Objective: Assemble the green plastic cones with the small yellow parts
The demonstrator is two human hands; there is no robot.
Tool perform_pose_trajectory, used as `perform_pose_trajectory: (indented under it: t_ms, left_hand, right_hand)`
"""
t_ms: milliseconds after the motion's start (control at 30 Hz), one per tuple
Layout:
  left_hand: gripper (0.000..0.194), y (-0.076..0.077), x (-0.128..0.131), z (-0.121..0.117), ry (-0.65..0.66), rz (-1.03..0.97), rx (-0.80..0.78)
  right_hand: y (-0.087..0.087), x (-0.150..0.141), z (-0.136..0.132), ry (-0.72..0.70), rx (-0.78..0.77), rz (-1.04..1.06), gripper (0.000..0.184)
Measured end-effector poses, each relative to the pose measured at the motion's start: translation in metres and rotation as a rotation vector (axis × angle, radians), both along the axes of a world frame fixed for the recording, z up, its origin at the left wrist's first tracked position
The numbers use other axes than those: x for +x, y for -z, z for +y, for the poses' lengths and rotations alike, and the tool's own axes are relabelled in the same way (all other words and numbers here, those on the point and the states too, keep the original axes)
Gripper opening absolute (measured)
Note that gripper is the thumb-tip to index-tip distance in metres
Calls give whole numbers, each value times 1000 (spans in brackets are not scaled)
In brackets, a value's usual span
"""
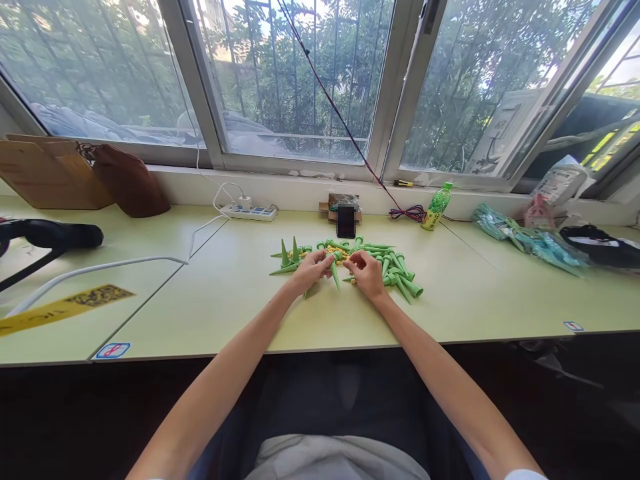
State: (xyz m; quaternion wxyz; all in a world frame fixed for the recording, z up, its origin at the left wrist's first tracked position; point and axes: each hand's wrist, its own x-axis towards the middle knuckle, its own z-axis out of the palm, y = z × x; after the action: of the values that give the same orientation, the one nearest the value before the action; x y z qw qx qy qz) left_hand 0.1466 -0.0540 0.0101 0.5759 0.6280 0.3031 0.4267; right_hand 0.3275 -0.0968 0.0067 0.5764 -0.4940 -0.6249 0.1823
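Pale yellow-green surface (240, 313), seamed at left and right, beneath metal-framed windows (300, 80) spanning the top of the frame. At center, the left hand (312, 270) is closed on one green spike (335, 275), tip downward; the right hand (367, 273), just apart from it, has its fingertips drawn together, their contents indiscernible. Around both lie further spikes (395, 267), too overlapped to count, two upright at the left end, with uncounted yellow pieces (353, 281) among them. Behind: one dark device (346, 221), one bottle (437, 208), one power strip (250, 213). Upper left: one cardboard box (50, 173), one brown bag (131, 180). Front edge: two stickers (113, 351).
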Motion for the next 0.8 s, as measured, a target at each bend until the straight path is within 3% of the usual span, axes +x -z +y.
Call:
perform_pose_trajectory:
  t_ms: [300, 600, 800]
  left_hand:
    - [47, -11, 1, -9, -38, 90, -34]
    - [41, -9, 4, -6, 82, -138, -197]
    - [43, -8, 5, -5, 50, -111, -142]
  right_hand:
    - [-1, -3, 0, -193, -29, 209, 27]
    - [4, -2, 6, -181, -32, 280, 30]
    - [2, -1, 6, -174, -29, 298, 32]
